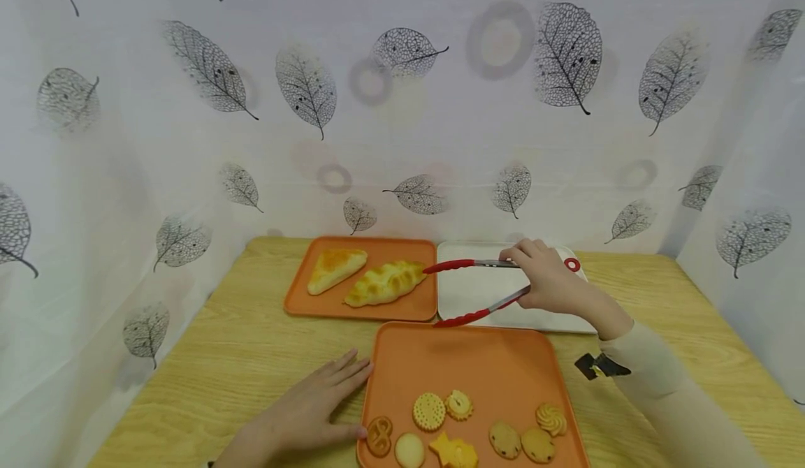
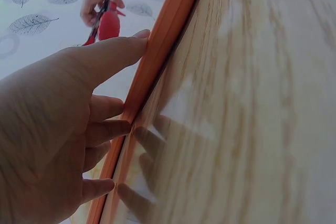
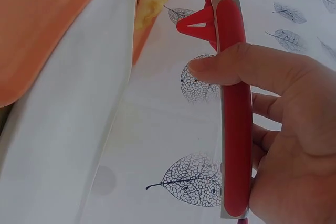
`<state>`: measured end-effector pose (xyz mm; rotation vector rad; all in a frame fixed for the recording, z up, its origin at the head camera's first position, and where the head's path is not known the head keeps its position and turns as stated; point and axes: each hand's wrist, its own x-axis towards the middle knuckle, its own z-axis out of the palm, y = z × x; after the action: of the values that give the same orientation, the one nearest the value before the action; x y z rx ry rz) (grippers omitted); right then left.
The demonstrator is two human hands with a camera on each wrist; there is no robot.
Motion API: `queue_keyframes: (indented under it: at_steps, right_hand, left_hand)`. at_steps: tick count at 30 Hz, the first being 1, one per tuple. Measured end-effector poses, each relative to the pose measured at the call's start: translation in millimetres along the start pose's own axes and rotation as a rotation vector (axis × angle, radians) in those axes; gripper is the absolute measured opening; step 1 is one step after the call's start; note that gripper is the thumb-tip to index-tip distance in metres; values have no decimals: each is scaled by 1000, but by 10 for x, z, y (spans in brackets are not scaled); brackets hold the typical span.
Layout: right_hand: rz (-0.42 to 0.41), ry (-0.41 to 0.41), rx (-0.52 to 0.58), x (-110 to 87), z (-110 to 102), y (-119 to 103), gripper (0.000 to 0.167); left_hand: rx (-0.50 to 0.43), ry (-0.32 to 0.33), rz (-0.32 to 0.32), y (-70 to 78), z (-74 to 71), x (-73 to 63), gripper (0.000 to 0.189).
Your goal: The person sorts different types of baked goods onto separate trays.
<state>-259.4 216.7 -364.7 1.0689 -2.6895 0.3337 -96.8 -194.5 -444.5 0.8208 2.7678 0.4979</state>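
Observation:
Red-and-steel tongs [image 1: 468,264] are gripped in my right hand [image 1: 553,281], over the white tray [image 1: 484,293] at the back right. Their arms stand spread, with nothing between the red tips. One tip is close to the twisted bread [image 1: 385,283] on the back left orange tray [image 1: 300,307]; whether it touches cannot be told. In the right wrist view my thumb lies across the red handle [image 3: 236,145]. My left hand [image 1: 308,408] touches the left edge of the front orange tray [image 1: 465,349], fingers extended, as the left wrist view also shows on the rim [image 2: 157,51].
A triangular bread [image 1: 336,269] lies beside the twisted one. Across the near part of the front tray are a pretzel cookie [image 1: 379,436], a round cracker [image 1: 430,412], a swirl cookie [image 1: 551,419] and several others. A leaf-patterned curtain [image 1: 402,140] hangs behind the wooden table [image 1: 207,356].

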Motion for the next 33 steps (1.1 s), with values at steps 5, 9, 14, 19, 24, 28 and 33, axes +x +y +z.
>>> queue_keyframes:
  at_steps: [5, 9, 14, 19, 24, 28, 33]
  right_hand:
    - [-40, 44, -15, -224, -39, -105, 66]
    - [-64, 34, -14, -379, -80, -212, 69]
    - [-67, -1, -15, -553, -120, -327, 73]
    - [-73, -35, -20, -712, -107, -410, 75]
    - [-92, -44, -16, -828, -80, -471, 74]
    - [-79, -83, -11, -878, -61, -498, 73]
    - [-63, -118, -17, -907, -45, -506, 68]
  left_hand:
    - [13, 14, 7, -10, 8, 3, 85]
    - [24, 25, 14, -26, 14, 5, 86]
    - [25, 23, 18, -35, 18, 16, 85]
    - [20, 19, 18, -19, 16, 12, 86]
    - [17, 20, 17, -16, 13, 2, 86]
    - [18, 17, 15, -21, 17, 0, 86]
    - [13, 21, 16, -24, 22, -2, 85]
